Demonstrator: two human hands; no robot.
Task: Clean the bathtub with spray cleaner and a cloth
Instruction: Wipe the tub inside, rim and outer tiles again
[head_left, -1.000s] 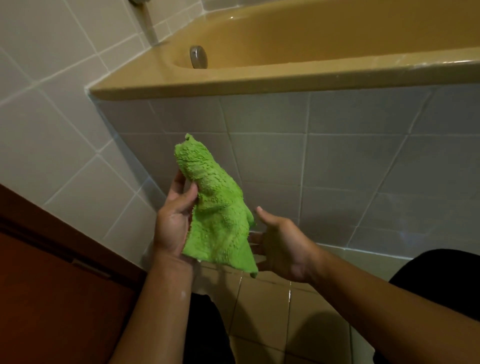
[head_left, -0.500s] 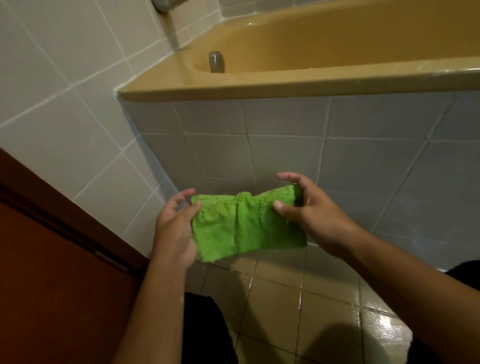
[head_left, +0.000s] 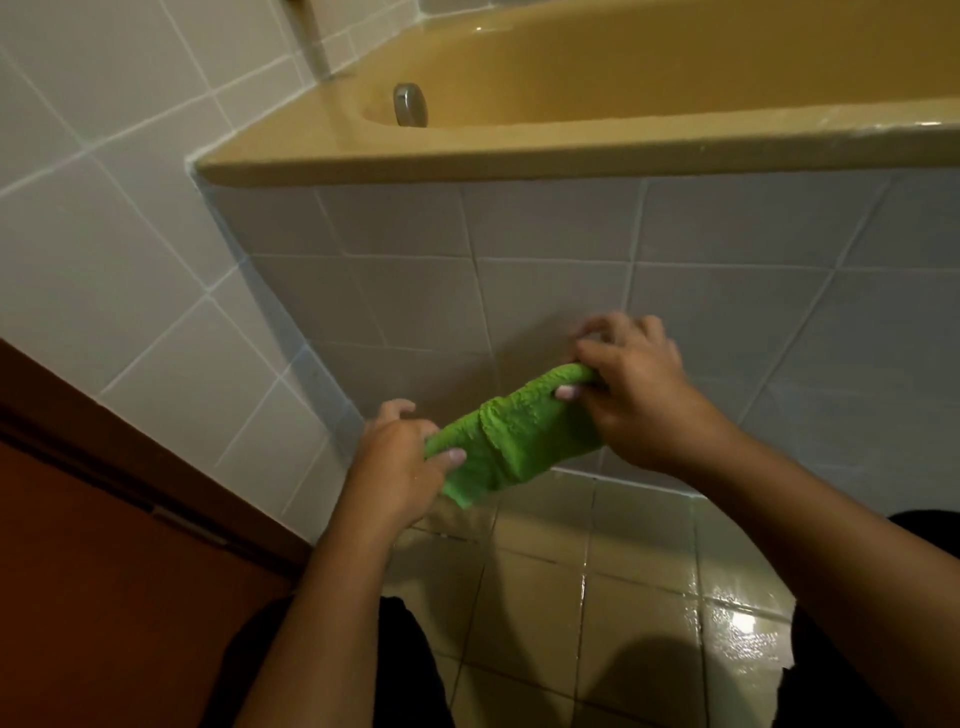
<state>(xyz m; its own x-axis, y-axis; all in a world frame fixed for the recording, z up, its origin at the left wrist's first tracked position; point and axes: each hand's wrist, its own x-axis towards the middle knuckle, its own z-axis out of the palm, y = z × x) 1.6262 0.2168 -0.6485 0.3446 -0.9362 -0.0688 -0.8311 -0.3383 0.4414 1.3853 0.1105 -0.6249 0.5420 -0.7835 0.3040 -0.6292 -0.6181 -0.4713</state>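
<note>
Both ends of the green cloth vanish inside the hands, so only its bunched middle shows, slanting up to the right in front of the tiled panel below the bathtub rim, above the wet floor; the left hand grasps the lower end, thumb on top, its fingers curling behind the fabric; the right hand grasps the upper end, thumb pressed on the pile, and how its other fingers lie behind is hard to make out; the tub runs off the top and right edges, with only a metal fitting on its inner wall plain to see; dark clothing at the bottom is cut off by the edge. Half a second ago the cloth lay as a broad, level band between the hands, the left one loose against it; now it is gathered into a tight roll, and the right hand sits higher.
</note>
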